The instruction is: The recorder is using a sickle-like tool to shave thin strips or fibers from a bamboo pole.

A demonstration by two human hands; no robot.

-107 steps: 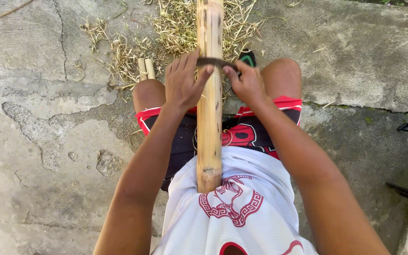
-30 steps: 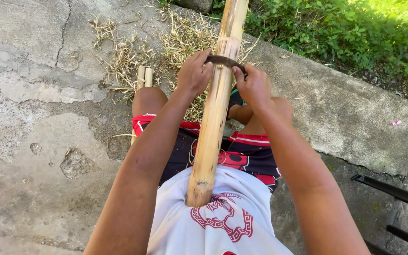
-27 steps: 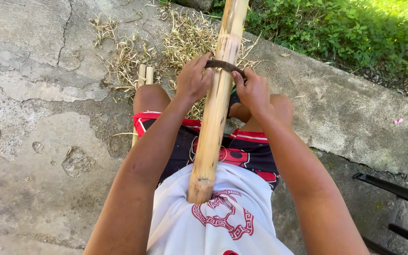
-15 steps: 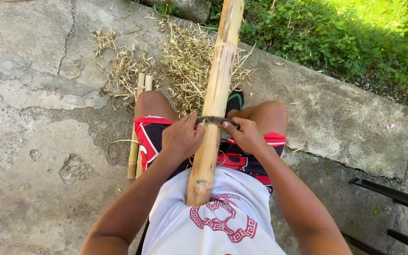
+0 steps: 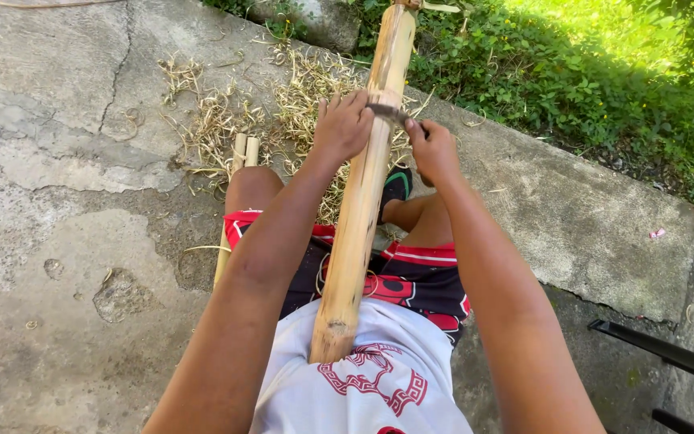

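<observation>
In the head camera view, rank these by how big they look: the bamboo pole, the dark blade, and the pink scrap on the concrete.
1. Bamboo pole, by far the largest, partly because its near end is close to the camera.
2. Dark blade, held across the pole.
3. Pink scrap, smallest.

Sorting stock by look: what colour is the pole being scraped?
Pale tan-yellow bamboo pole, with browner patches; the head view shows it.

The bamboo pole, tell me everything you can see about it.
The bamboo pole is thick, pale tan and scraped bare, with darker node rings and a rough cut near end. It slants up from the person's belly, over the lap, toward the greenery. The left hand and right hand hold a dark blade across its upper part. Dry shavings lie on the concrete beneath.
</observation>
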